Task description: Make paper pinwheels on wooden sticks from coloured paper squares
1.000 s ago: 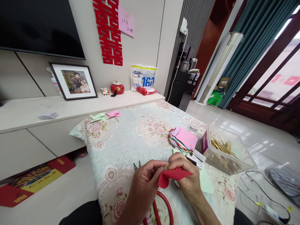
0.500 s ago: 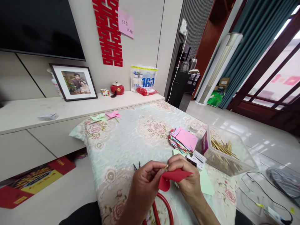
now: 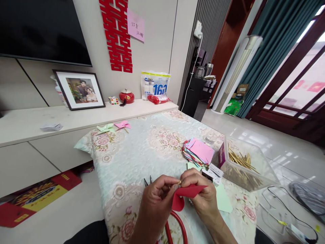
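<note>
A red paper pinwheel (image 3: 189, 191) with curled-over paper is held between both hands, low over the table. My left hand (image 3: 156, 203) is closed, thumb and fingertips pinching at the end of a small wooden stick (image 3: 180, 183) beside the paper. My right hand (image 3: 205, 203) is closed round the red paper, its fingertips meeting the left ones at the stick. Most of the stick is hidden by the fingers. Under my left hand lies a tool with red looped handles (image 3: 182, 227) and two dark pointed tips (image 3: 146, 182); its middle is covered.
A stack of coloured paper squares (image 3: 200, 150) lies beyond my right hand, near a small white box (image 3: 214, 173) and pale green paper (image 3: 223, 198). At right, a clear tub (image 3: 264, 176) holds wooden sticks (image 3: 242, 161). Green (image 3: 106, 128) and pink pinwheels (image 3: 123, 124) lie at the far left.
Both hands stay almost in place, still pinching at the stick. The red paper has tilted slightly and its lower curl hangs a little further down.
</note>
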A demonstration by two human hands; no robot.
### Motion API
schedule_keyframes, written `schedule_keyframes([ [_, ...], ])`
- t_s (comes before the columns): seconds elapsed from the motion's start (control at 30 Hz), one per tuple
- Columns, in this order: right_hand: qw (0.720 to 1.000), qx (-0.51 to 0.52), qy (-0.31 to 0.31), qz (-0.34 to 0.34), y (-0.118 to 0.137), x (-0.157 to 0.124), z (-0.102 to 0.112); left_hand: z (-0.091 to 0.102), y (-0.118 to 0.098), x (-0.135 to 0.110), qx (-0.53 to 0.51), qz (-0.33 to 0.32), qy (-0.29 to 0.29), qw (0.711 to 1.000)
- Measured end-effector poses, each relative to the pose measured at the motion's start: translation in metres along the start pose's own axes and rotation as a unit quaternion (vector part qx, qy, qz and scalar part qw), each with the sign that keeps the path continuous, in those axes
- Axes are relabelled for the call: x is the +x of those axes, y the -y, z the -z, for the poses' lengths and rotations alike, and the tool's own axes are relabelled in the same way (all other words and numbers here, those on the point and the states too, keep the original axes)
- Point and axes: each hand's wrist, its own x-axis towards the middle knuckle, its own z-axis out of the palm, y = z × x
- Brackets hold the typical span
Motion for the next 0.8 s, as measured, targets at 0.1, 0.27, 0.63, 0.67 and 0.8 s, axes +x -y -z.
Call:
schedule_keyframes([
  [0.1,1.0,-0.004,0.002,0.004,-0.0009,-0.0002,-0.0002,-0.0013,-0.0012,-0.0002,-0.007,0.002,-0.004,1.0],
  [0.27,1.0,0.001,0.004,0.004,-0.0026,-0.0019,-0.0003,-0.0025,-0.0014,-0.002,-0.014,0.008,-0.014,1.0],
  [0.63,1.0,-0.017,0.002,0.008,-0.0019,-0.0006,-0.0005,-0.0003,0.0024,-0.0005,0.012,-0.009,-0.006,1.0],
  [0.67,1.0,-0.019,0.001,0.009,-0.0021,-0.0008,-0.0004,-0.0002,0.0018,-0.0003,0.025,-0.018,-0.006,1.0],
  [0.8,0.999,-0.03,-0.006,0.018,-0.0021,-0.0008,-0.0007,-0.0003,-0.0036,-0.0019,0.111,-0.073,-0.02,0.991],
])
